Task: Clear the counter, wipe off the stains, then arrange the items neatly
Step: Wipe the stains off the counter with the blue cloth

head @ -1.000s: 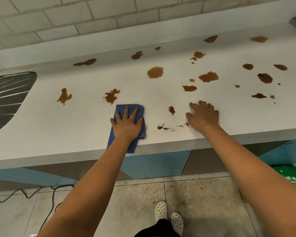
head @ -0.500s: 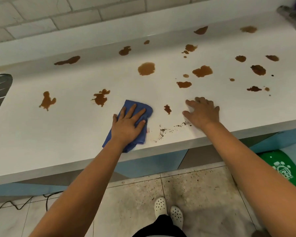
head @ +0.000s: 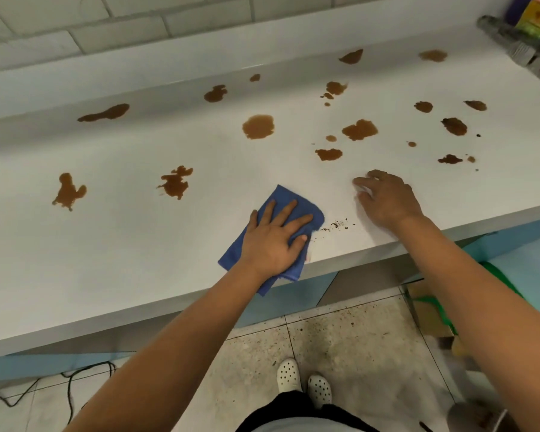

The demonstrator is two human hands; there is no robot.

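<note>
My left hand (head: 275, 236) presses flat, fingers spread, on a blue cloth (head: 286, 198) near the front edge of the white counter (head: 138, 244). The cloth's near corner hangs over the edge. My right hand (head: 387, 199) rests on the counter to the right of the cloth, fingers loosely bent, holding nothing. Dark crumbs (head: 335, 225) lie between the two hands. Several brown stains mark the counter, among them a round one (head: 258, 126), a splattered one (head: 175, 182) and one at far left (head: 67, 191).
A grey object (head: 518, 48) and a colourful box (head: 533, 14) sit at the counter's far right corner. A tiled wall (head: 138, 23) backs the counter. Below are a speckled floor, a black cable (head: 72, 388), a green mat (head: 499, 279) and my white shoes (head: 303, 380).
My left hand slid the cloth to the right over the small stain, which no longer shows, and part of the crumbs. My right hand stayed on the counter.
</note>
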